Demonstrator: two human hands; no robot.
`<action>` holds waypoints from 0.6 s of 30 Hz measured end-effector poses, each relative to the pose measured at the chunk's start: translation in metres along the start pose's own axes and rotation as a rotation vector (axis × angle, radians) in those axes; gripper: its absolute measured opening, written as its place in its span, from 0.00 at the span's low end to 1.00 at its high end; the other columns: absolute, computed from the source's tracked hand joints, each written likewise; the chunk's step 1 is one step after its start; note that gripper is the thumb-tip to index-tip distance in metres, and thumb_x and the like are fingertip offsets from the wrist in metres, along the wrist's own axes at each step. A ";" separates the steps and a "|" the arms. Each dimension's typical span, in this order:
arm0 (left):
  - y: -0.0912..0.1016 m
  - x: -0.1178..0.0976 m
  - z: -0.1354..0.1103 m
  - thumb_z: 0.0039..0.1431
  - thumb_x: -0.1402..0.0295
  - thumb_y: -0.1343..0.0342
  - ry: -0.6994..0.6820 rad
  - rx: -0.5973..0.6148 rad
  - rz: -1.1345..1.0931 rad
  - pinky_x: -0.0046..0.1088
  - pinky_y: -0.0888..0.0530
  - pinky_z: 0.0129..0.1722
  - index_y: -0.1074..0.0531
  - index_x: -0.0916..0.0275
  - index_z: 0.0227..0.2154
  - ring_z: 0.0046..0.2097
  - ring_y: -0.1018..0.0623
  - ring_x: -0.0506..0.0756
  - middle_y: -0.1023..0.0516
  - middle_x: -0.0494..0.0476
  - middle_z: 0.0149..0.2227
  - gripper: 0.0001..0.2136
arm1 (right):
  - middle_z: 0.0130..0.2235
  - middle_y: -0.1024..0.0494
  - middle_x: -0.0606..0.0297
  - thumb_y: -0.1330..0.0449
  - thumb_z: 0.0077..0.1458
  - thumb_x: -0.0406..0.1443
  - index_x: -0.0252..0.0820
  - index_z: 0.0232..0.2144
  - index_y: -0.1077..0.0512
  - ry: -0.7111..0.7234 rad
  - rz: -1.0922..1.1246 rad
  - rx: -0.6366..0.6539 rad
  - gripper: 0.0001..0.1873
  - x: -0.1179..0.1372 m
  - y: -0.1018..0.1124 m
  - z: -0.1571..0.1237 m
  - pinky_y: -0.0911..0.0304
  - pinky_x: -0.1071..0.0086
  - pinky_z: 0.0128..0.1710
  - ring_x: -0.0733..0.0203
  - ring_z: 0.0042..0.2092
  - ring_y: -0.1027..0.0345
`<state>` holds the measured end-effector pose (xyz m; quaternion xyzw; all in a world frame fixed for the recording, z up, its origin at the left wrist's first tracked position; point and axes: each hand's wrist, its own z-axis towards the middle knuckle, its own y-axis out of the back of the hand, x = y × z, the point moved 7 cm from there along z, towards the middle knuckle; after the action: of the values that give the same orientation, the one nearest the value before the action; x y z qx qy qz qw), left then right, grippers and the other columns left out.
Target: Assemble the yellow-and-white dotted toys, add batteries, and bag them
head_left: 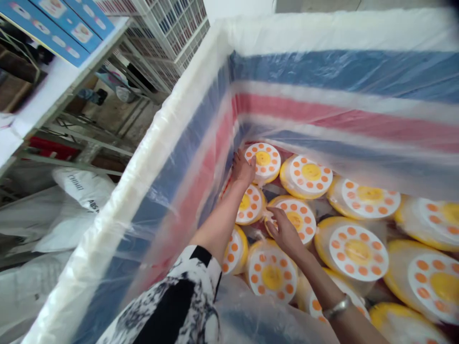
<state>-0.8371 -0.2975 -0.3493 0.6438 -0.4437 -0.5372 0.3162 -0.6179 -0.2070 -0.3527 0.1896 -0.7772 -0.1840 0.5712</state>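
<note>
My left hand [244, 168] is in the far left corner of a deep plastic-lined bin. Its thumb lies over the edge of a round yellow-and-white piece with orange dots [269, 168], its fingers around the left side. My right hand [285, 229] rests at the left edge of a similar piece [298, 220], thumb and fingers apart, partly covering it. Clear plastic wraps the pieces. Between the hands sits another dotted piece [251, 206], partly behind my left forearm. The undersides of the pieces are hidden.
The bin's padded white rim [143, 143] runs along the left and back. More dotted pieces [358, 251] fill the floor to the right. Outside stand a table with blue boxes [77, 28], stacked white crates [168, 33] and white sacks [82, 193].
</note>
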 end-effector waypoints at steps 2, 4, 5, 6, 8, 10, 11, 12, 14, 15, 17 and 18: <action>-0.016 0.003 0.005 0.70 0.53 0.59 0.049 0.005 -0.007 0.46 0.38 0.64 0.58 0.69 0.69 0.69 0.42 0.69 0.46 0.77 0.69 0.34 | 0.54 0.29 0.52 0.52 0.64 0.38 0.41 0.56 0.38 -0.003 0.020 0.033 0.20 -0.008 0.001 -0.017 0.31 0.59 0.50 0.55 0.49 0.28; -0.029 0.011 0.005 0.69 0.52 0.59 0.085 0.027 -0.005 0.45 0.35 0.62 0.58 0.70 0.69 0.67 0.36 0.69 0.41 0.79 0.67 0.34 | 0.52 0.26 0.52 0.52 0.64 0.38 0.40 0.55 0.36 -0.013 0.027 0.072 0.19 -0.016 0.000 -0.030 0.29 0.61 0.46 0.57 0.45 0.26; -0.034 0.015 0.005 0.69 0.51 0.59 0.094 0.038 0.000 0.44 0.34 0.61 0.57 0.70 0.69 0.66 0.35 0.68 0.40 0.79 0.66 0.35 | 0.50 0.25 0.53 0.52 0.64 0.38 0.40 0.53 0.34 -0.019 0.027 0.093 0.18 -0.018 -0.001 -0.034 0.29 0.62 0.45 0.57 0.43 0.26; -0.037 0.018 0.006 0.69 0.51 0.59 0.093 0.050 0.008 0.42 0.34 0.60 0.57 0.71 0.69 0.65 0.34 0.68 0.39 0.78 0.66 0.35 | 0.49 0.24 0.53 0.52 0.63 0.37 0.40 0.52 0.33 -0.024 0.026 0.114 0.17 -0.020 -0.001 -0.038 0.29 0.62 0.44 0.57 0.43 0.25; -0.038 0.022 0.011 0.69 0.50 0.60 0.072 0.072 0.035 0.39 0.34 0.61 0.57 0.71 0.69 0.67 0.36 0.66 0.40 0.78 0.67 0.36 | 0.46 0.22 0.55 0.51 0.62 0.35 0.40 0.50 0.31 -0.032 0.020 0.156 0.16 -0.018 0.000 -0.046 0.29 0.61 0.43 0.56 0.42 0.25; -0.034 0.023 0.017 0.69 0.49 0.60 0.040 0.097 0.076 0.38 0.35 0.62 0.57 0.72 0.68 0.68 0.38 0.65 0.42 0.78 0.67 0.36 | 0.46 0.21 0.56 0.50 0.61 0.34 0.41 0.50 0.30 -0.031 0.010 0.200 0.17 -0.009 0.006 -0.057 0.28 0.60 0.43 0.56 0.40 0.24; -0.030 0.022 0.019 0.69 0.49 0.60 0.020 0.111 0.101 0.39 0.36 0.62 0.56 0.72 0.68 0.68 0.38 0.65 0.42 0.78 0.67 0.36 | 0.46 0.21 0.55 0.50 0.61 0.33 0.41 0.50 0.30 -0.025 0.005 0.221 0.17 -0.001 0.012 -0.065 0.28 0.59 0.43 0.55 0.41 0.24; -0.025 0.021 0.018 0.68 0.50 0.59 -0.004 0.124 0.129 0.40 0.37 0.62 0.56 0.72 0.68 0.68 0.39 0.66 0.42 0.79 0.67 0.36 | 0.47 0.21 0.55 0.49 0.60 0.33 0.42 0.51 0.29 -0.016 -0.001 0.241 0.18 0.007 0.020 -0.075 0.28 0.58 0.44 0.54 0.42 0.24; -0.015 0.014 0.005 0.68 0.52 0.58 -0.086 0.140 0.184 0.44 0.41 0.65 0.57 0.73 0.68 0.69 0.42 0.68 0.46 0.80 0.69 0.35 | 0.48 0.21 0.56 0.47 0.60 0.34 0.45 0.51 0.28 0.005 -0.013 0.278 0.18 0.025 0.043 -0.104 0.29 0.56 0.45 0.51 0.45 0.24; -0.010 0.008 -0.008 0.69 0.54 0.58 -0.148 0.149 0.209 0.46 0.44 0.66 0.58 0.74 0.69 0.70 0.45 0.69 0.50 0.80 0.70 0.35 | 0.48 0.21 0.56 0.46 0.59 0.34 0.47 0.51 0.27 0.015 -0.031 0.292 0.18 0.031 0.057 -0.122 0.29 0.55 0.45 0.49 0.46 0.24; -0.006 -0.004 -0.047 0.70 0.58 0.60 -0.306 0.193 0.252 0.47 0.51 0.68 0.58 0.72 0.69 0.72 0.52 0.68 0.57 0.76 0.72 0.32 | 0.49 0.20 0.58 0.45 0.59 0.34 0.52 0.51 0.26 0.027 -0.086 0.270 0.19 0.039 0.091 -0.163 0.27 0.56 0.44 0.48 0.47 0.23; -0.008 -0.010 -0.072 0.70 0.59 0.60 -0.396 0.238 0.270 0.47 0.53 0.69 0.56 0.70 0.70 0.72 0.53 0.66 0.57 0.73 0.72 0.31 | 0.49 0.20 0.60 0.44 0.59 0.35 0.54 0.52 0.26 0.029 -0.115 0.223 0.19 0.039 0.109 -0.185 0.26 0.58 0.44 0.49 0.47 0.23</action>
<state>-0.7653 -0.2902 -0.3367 0.4936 -0.6389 -0.5499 0.2142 -0.4607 -0.1455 -0.2147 0.2990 -0.7723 -0.1261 0.5461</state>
